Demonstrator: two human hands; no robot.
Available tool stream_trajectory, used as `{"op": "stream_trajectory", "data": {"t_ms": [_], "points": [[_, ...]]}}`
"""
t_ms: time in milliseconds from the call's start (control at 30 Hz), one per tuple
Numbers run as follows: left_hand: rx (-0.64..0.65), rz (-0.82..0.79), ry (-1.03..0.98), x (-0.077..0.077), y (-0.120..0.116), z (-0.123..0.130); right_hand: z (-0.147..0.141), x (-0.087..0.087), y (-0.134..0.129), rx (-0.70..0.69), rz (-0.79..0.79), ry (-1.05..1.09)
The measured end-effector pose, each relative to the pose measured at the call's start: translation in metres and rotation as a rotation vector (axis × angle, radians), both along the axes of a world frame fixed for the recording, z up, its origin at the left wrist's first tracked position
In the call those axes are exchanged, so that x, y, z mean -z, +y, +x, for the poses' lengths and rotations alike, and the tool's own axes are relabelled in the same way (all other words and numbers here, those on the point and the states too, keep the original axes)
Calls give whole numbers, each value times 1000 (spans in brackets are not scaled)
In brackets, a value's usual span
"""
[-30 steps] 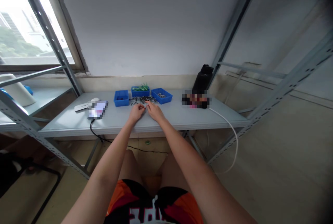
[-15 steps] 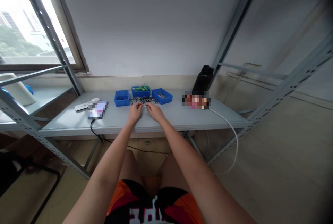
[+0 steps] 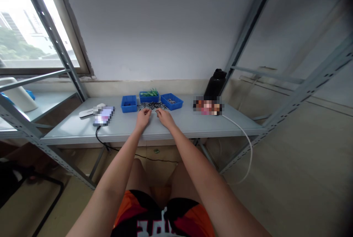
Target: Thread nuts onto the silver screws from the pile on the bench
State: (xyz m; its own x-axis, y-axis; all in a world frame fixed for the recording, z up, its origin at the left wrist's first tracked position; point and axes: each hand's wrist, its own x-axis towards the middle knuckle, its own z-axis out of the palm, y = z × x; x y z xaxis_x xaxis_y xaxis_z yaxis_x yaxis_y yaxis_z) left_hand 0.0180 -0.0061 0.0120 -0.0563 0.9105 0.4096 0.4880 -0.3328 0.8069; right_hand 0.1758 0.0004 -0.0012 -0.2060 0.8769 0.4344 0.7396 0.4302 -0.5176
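My left hand [image 3: 143, 118] and my right hand [image 3: 164, 117] are close together over the grey tabletop, with a small gap between them. The fingers of each are closed in a pinch; whatever they hold is too small to name. Right behind them lies a pile of small black and silver pieces [image 3: 152, 105]. Around the pile stand blue bins: the left bin [image 3: 129, 108] has some dark contents, the middle bin [image 3: 149, 98] carries thin green pieces [image 3: 150, 92], and the right bin [image 3: 176, 105] contains small silvery parts [image 3: 171, 101].
At the left of the table [image 3: 182, 125] are a phone [image 3: 104, 116] on a black cable and a white object [image 3: 87, 112]. A black bottle [image 3: 216, 85] stands at the right behind a blurred-out item [image 3: 208, 107] with a white cable [image 3: 245, 134]. Metal uprights frame both sides.
My right hand has shifted very slightly to the right, so the gap between the fingertips is a little wider. My left hand and the bins look unmoved.
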Motion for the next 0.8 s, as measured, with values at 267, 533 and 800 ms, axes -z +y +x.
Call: {"op": "stream_trajectory", "data": {"t_ms": [267, 533, 800], "points": [[20, 26, 1, 4, 4, -1, 0, 0, 0, 23, 1, 0], [87, 46, -43, 0, 2, 0, -3, 2, -1, -3, 15, -120], [168, 63, 43, 0, 1, 2, -3, 0, -4, -63, 19, -117]]}}
